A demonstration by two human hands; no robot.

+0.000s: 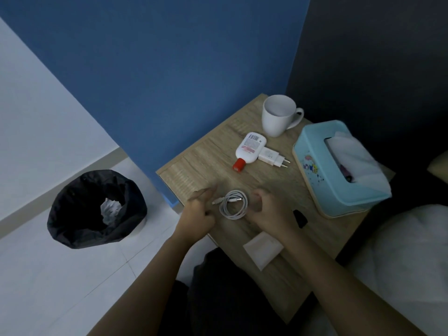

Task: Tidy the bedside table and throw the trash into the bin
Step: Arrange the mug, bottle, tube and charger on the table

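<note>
Dim, bluish room light, soft faint shadows on the bedside table (242,166), no glare, dark right side, slight overall softness, wide-angle bending at the edges

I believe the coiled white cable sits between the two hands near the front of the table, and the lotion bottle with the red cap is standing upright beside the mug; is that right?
Not quite. The head view shows the lotion bottle lying flat on the table, not upright. The rest holds: the coiled white cable sits between the left hand and right hand, and the mug is beside the bottle.
</note>
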